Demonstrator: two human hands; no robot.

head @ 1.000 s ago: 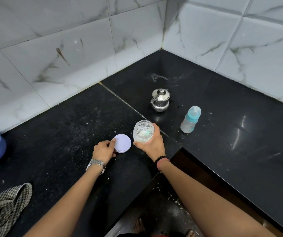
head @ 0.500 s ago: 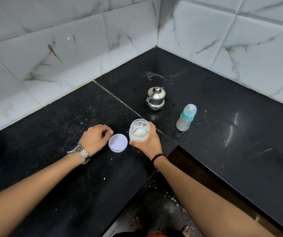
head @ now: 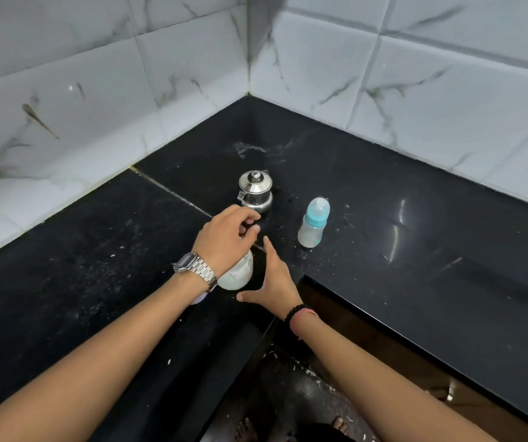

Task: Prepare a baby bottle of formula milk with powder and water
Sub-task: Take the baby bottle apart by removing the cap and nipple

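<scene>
Black polished stone countertop (head: 97,282) runs under us, speckled with pale dust, and nearest to us our right hand (head: 275,282) sits open, fingers spread, just right of the powder jar (head: 237,271) without gripping it. The jar looks like clear glass with white powder in it: rigid, smooth, likely breakable, so we'd take it round its wide belly. Our left hand (head: 224,237), watch at the wrist, hovers over the jar's mouth with fingers curled; whether it holds anything we cannot tell. A lilac lid (head: 197,298) peeks from under that wrist. Further off to the right the baby bottle (head: 313,223) stands upright, capped, light plastic, best held at its waist. Beyond the jar sits the steel pot (head: 254,191), lidded, with a side handle.
</scene>
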